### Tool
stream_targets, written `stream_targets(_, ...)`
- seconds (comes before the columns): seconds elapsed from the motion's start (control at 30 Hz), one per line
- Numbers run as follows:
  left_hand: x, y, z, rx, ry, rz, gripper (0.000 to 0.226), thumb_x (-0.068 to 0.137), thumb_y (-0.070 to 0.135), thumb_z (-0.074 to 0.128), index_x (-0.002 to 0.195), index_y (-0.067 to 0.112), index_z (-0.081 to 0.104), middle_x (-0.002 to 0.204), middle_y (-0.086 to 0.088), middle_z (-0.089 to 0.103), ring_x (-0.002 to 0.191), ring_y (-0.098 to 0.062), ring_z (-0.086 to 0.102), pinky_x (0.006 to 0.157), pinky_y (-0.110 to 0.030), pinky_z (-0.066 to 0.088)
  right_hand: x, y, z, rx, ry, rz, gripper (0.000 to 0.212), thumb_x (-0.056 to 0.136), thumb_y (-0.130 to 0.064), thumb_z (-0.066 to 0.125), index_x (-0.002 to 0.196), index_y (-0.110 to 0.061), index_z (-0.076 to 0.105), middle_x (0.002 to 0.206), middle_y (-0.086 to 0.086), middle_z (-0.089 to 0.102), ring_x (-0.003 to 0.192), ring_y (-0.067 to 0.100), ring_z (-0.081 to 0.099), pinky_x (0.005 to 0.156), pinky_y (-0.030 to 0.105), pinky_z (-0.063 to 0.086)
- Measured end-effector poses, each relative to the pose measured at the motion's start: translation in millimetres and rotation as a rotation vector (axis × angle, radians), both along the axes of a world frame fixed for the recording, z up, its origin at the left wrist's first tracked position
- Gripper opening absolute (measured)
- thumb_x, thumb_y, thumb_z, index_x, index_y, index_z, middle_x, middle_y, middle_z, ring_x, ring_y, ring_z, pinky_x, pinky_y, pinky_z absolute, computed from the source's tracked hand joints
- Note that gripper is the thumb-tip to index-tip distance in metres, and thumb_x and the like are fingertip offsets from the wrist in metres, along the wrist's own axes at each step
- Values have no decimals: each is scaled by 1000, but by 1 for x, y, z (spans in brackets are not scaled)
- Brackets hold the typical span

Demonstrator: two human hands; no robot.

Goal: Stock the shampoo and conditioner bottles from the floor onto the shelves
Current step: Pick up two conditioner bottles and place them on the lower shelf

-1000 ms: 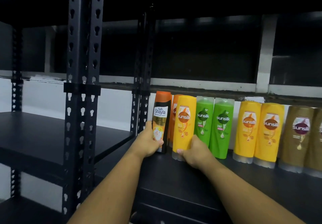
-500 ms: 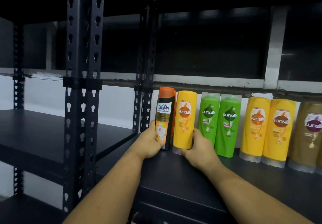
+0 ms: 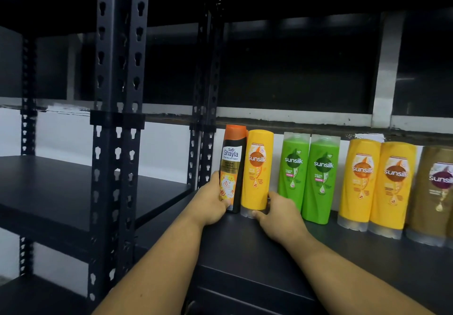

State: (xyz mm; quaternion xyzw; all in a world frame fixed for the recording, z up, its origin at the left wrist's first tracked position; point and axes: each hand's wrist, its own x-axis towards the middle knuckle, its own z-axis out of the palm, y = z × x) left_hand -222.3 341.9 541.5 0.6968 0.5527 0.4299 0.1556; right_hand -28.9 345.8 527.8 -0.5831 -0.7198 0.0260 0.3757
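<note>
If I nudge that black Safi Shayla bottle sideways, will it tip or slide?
Probably tips before sliding: the Safi Shayla bottle is tall and narrow. Its glossy surface looks slippery; the left hand grips it low.

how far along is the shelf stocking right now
Done: two green Sunsilk bottles, two yellow ones and a brown one stand on the shelf. In hand: the left hand grips the Safi Shayla bottle, the right hand holds the base of a yellow Sunsilk bottle beside it. Left: unknown, the floor is out of view.
</note>
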Motion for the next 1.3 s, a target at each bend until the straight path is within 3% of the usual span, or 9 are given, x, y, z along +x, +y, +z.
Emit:
stream_targets(0.13, 0, 1, 0, 6, -25, -8, 65, 94, 8, 66, 147, 31, 36, 125, 7, 63, 109, -10, 58, 88, -23, 41, 2, 1, -1, 4, -45, -34, 30, 85, -42, 75, 100, -22, 58, 98, 1, 69, 96, 27, 65, 72, 31, 47)
stream_targets(0.37, -1, 4, -3, -14, 32, 55, 58, 95, 19, 66, 146, 27, 40, 130, 1, 64, 113, -16, 60, 92, -29, 47, -1, -1, -1, 31, -171, -113, 37, 88, -52, 66, 104, -19, 65, 101, 4, 70, 99, 29, 66, 77, 35, 53)
stream_targets(0.53, -3, 4, -6, -25, 151, 202, 34, 93, 36, 69, 123, 20, 67, 118, 1, 71, 106, -18, 65, 92, -35, 55, -2, -7, 0, 36, -249, -176, 42, 89, -59, 60, 101, -20, 69, 101, 2, 71, 99, 27, 67, 77, 35, 55)
stream_targets(0.7, 1, -12, -6, -102, 330, 244, 23, 93, 39, 64, 103, 17, 66, 112, -4, 69, 94, -21, 64, 84, -36, 57, -4, -17, 4, 47, -334, -223, 47, 92, -62, 57, 103, -18, 69, 104, 4, 70, 100, 27, 67, 77, 35, 54)
stream_targets(0.9, 6, -63, -2, -293, 471, 144, 54, 94, 59, 58, 132, 20, 64, 133, -3, 63, 119, -24, 61, 100, -39, 52, -7, -32, 9, 55, -427, -253, 46, 95, -58, 54, 109, -16, 67, 110, 5, 68, 103, 28, 67, 76, 35, 52)
stream_targets(1.0, 14, -87, -4, -279, 548, 60, 54, 96, 63, 51, 126, 21, 66, 131, -5, 64, 119, -25, 60, 99, -40, 50, -8, -35, 10, 51, -454, -251, 44, 96, -55, 54, 110, -15, 67, 112, 6, 68, 105, 29, 67, 77, 35, 52)
stream_targets(1.1, 18, -101, -9, -244, 568, 99, 61, 94, 68, 42, 138, 30, 59, 145, -2, 57, 132, -28, 52, 107, -45, 45, -6, -37, 9, 20, -447, -222, 42, 95, -53, 53, 107, -15, 68, 111, 7, 69, 104, 29, 66, 78, 35, 52)
stream_targets(1.2, 18, -108, -9, -218, 548, 133, 61, 93, 69, 43, 141, 34, 57, 145, 0, 57, 129, -27, 54, 103, -44, 47, -3, -41, 8, -43, -424, -147, 40, 96, -49, 51, 101, -14, 70, 109, 9, 70, 102, 31, 66, 77, 34, 51)
stream_targets(1.3, 18, -111, -7, -203, 559, 132, 59, 92, 68, 43, 134, 32, 63, 136, -3, 62, 119, -27, 59, 99, -45, 50, 4, -54, 8, -159, -423, -44, 42, 99, -46, 45, 114, -16, 70, 121, 10, 69, 111, 30, 63, 86, 35, 50)
